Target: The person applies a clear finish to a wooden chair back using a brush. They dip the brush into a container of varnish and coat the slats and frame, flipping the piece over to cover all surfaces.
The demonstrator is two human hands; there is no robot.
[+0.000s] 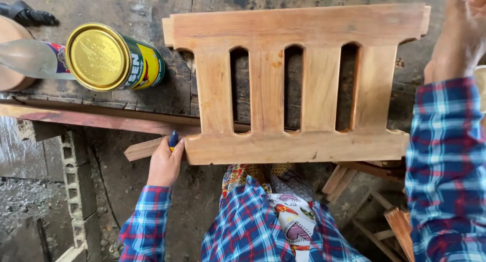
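A slatted wooden panel with three arched slots lies flat on a dark, worn workbench. My left hand is at the panel's near left corner, closed around a small tool with a blue tip that touches the wood. My right hand is raised at the far right edge of the view, close to the camera and beside the panel's right end; its fingers are partly cut off and I cannot tell whether it holds anything. Both arms wear a red and blue plaid shirt.
A tin can with a gold lid lies on its side at the left, beside a clear plastic bottle. A long reddish board runs along the bench edge. Concrete blocks stand below left, wood offcuts below right.
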